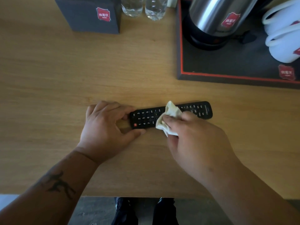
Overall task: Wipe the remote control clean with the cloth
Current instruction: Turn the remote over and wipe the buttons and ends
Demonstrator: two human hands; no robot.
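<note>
Right hand (194, 142) fingers (172, 123) clenched on cloth (168, 116), pressed mid-remote; left hand (103, 127) fingers pinch remote control (144, 118) keypad end. Remote laid flat on desk (65, 78), long axis left-right, uncovered far end lying right of cloth

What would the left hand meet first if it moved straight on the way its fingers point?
The left hand points right, along the table. Its fingertips already grip the end of the remote. Pushing on, it would likely meet the cloth in the right hand.
</note>
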